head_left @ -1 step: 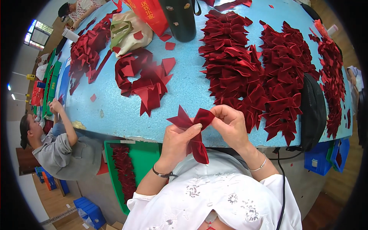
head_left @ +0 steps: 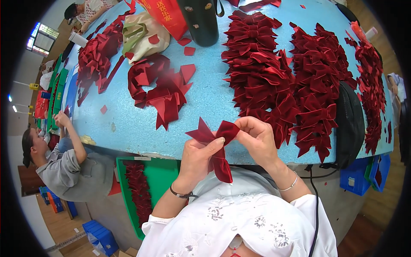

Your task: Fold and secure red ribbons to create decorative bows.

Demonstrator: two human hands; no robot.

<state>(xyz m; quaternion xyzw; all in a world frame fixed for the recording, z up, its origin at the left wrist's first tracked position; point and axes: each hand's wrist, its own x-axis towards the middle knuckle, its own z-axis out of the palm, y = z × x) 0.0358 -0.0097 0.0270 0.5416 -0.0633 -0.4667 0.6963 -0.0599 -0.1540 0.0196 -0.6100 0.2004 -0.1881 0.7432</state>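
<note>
A dark red velvet bow (head_left: 221, 160) is held over the table's near edge, its loops and pointed tails spreading out in several directions. My left hand (head_left: 198, 156) is closed round its middle, the thumb pressed on the front. With thumb and forefinger, my right hand (head_left: 258, 139) pinches the bow's upper right loop. Beyond my hands lie loose red velvet strips (head_left: 167, 96). To the right, long overlapping rows of finished-looking bows (head_left: 257, 64) and more bows (head_left: 314, 90) cover the tabletop.
A green crate (head_left: 165, 173) with red bows stands below the blue table (head_left: 141, 132) at left. Farther back are a dark cup (head_left: 200, 23), a red bag (head_left: 165, 15) and a cloth bag (head_left: 143, 36). A black bag (head_left: 350, 124) hangs at right. A co-worker (head_left: 72, 162) sits at left.
</note>
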